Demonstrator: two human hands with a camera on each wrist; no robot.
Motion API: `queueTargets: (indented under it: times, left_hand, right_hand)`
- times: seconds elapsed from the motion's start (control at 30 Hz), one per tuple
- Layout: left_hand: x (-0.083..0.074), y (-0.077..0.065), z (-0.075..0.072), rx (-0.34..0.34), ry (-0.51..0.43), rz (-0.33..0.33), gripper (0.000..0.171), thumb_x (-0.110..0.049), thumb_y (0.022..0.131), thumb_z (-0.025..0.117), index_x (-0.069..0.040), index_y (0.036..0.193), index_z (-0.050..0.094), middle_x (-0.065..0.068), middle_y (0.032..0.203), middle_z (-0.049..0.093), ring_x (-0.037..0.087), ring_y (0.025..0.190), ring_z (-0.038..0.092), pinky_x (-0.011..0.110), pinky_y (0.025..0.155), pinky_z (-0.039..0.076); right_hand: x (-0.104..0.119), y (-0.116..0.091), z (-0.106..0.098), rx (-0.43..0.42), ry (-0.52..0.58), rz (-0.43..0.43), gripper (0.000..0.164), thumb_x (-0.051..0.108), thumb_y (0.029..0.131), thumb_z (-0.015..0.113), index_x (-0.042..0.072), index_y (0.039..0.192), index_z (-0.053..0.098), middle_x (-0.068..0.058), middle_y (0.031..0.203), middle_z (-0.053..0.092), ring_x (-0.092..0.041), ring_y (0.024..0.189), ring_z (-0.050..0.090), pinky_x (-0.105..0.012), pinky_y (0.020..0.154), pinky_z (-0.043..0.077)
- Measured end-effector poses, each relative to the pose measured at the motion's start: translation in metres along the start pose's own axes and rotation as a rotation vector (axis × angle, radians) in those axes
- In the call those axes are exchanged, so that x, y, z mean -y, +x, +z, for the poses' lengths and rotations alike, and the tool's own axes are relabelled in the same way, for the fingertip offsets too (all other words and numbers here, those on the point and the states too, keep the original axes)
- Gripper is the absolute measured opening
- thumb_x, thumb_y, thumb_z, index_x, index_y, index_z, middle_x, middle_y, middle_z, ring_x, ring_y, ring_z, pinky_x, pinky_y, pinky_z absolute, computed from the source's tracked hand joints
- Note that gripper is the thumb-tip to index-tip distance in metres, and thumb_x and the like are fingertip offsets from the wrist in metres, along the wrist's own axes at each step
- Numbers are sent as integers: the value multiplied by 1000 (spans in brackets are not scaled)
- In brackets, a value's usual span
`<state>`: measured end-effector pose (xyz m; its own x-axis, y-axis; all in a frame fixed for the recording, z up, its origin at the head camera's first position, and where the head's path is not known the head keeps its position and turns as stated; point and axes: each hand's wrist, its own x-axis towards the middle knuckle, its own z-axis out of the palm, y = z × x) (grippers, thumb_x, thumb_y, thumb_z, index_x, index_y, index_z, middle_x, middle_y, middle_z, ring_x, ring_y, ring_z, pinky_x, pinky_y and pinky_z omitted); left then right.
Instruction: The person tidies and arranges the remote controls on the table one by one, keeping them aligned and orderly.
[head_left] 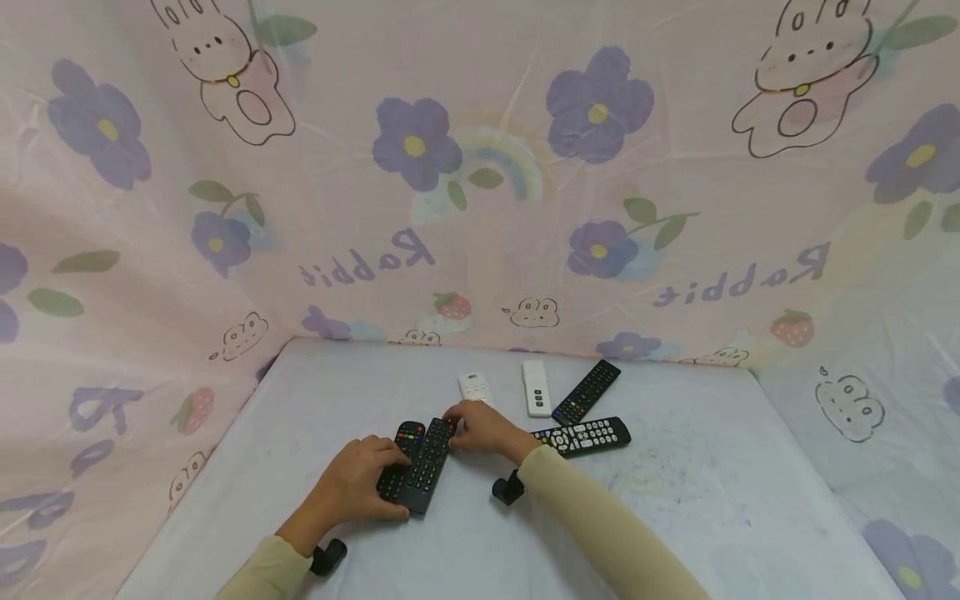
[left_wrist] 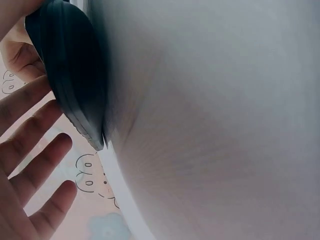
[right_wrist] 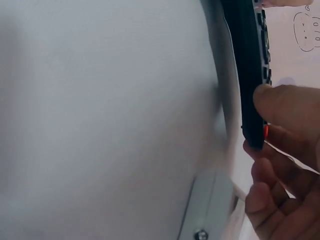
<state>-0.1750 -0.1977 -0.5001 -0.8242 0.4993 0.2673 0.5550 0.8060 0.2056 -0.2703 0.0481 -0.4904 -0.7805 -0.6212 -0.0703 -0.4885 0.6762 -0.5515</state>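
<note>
Two black remotes lie side by side on the white table [head_left: 675, 500]. My left hand [head_left: 360, 487] rests over the near half of the left remote [head_left: 407, 435], which has coloured buttons at its far end. In the left wrist view its fingers [left_wrist: 30, 150] are straight and spread beside a remote's dark end [left_wrist: 70, 75]. My right hand [head_left: 480, 427] pinches the far end of the longer right remote [head_left: 429, 458]. The right wrist view shows the thumb [right_wrist: 285, 102] pressed on that remote [right_wrist: 247, 75], with the fingers curled under it.
Behind the hands lie two white remotes [head_left: 475, 387] [head_left: 536, 387] and two more black remotes [head_left: 587, 392] [head_left: 588, 436]. A pink flowered curtain [head_left: 480, 167] walls the table on three sides. Bare tabletop stretches to the right and left front.
</note>
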Motion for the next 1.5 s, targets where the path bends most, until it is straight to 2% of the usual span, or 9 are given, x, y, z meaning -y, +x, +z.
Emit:
queueTargets:
  times: [0.23,0.47,0.57,0.8,1.03,1.2,1.37,1.5]
  left_hand:
    - [-2,-2,2,59,-45,-17,68,-70,54,79,-31,109,68,-17,106,61,7,101,55,38,88,47]
    - [-5,-2,1,38,-38,12,67,-69,50,81,-32,105,69,-17,107,61,7,105,54,38,89,45]
    - [-6,-1,0,49,-43,16,68,-68,50,82,-31,105,69,-16,109,61,8,107,54,39,91,44]
    - [-7,2,0,130,-47,-2,69,-69,52,81,-31,108,67,-15,113,60,12,113,53,45,98,41]
    - [-7,2,2,136,-21,-2,70,-70,51,80,-31,108,67,-15,115,60,12,114,52,44,97,40]
    - [-6,4,1,158,-28,-10,73,-73,51,79,-32,110,66,-13,116,60,13,115,52,45,99,40]
    - [3,5,-5,109,-71,5,75,-75,55,76,-30,115,64,-13,118,61,11,114,53,44,98,42]
    - [14,12,-15,76,-183,-8,68,-59,64,81,-23,119,64,-10,119,61,16,115,56,46,97,47]
  right_hand:
    - [0,-1,5,30,20,1,42,19,82,74,10,122,64,-2,113,68,-13,94,60,-25,81,50]
    - [0,3,10,24,17,12,41,17,81,75,9,120,66,0,108,70,-7,82,56,-21,75,47]
    - [2,2,10,21,12,8,40,16,81,74,8,119,66,-2,108,70,-6,80,55,-21,75,48]
    - [6,-1,8,17,32,-24,39,13,82,73,3,118,65,-6,109,70,-7,82,56,-22,76,49]
    - [6,2,11,11,14,11,40,14,81,75,8,119,66,-3,110,68,-6,82,54,-20,75,48]
    - [6,-3,7,-25,66,17,46,16,81,76,10,124,61,-5,113,64,-11,87,56,-23,76,48]
    - [1,-14,-4,-91,164,-25,45,16,84,72,7,126,58,-12,118,62,-19,95,60,-29,80,50]
    - [-13,-23,-12,-158,153,-32,43,19,85,72,7,124,59,-11,119,62,-20,99,60,-31,83,52]
